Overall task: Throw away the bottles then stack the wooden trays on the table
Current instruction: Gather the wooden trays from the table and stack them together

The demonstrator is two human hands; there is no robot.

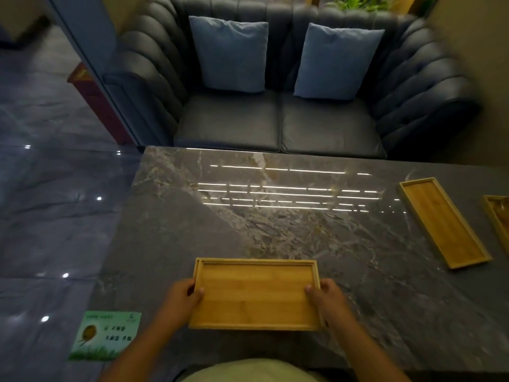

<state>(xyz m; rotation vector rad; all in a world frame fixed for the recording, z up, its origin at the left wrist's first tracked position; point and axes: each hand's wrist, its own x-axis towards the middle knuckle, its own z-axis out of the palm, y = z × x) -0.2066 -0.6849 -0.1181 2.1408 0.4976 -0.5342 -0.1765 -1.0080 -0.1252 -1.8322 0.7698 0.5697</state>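
Note:
A wooden tray (254,293) sits at the near middle of the grey marble table (275,230); a second rim shows under its far and right edges, so it seems to lie on another tray. My left hand (183,299) grips its left end and my right hand (327,299) grips its right end, thumbs over the rim. A long narrow wooden tray (443,221) lies flat at the far right. Part of another tray (498,219) shows at the right frame edge. No bottles are in view.
A green printed card (106,336) lies at the table's near left corner. A dark blue sofa (275,122) with two light blue cushions (231,52) stands beyond the far edge. Glossy tiled floor lies to the left.

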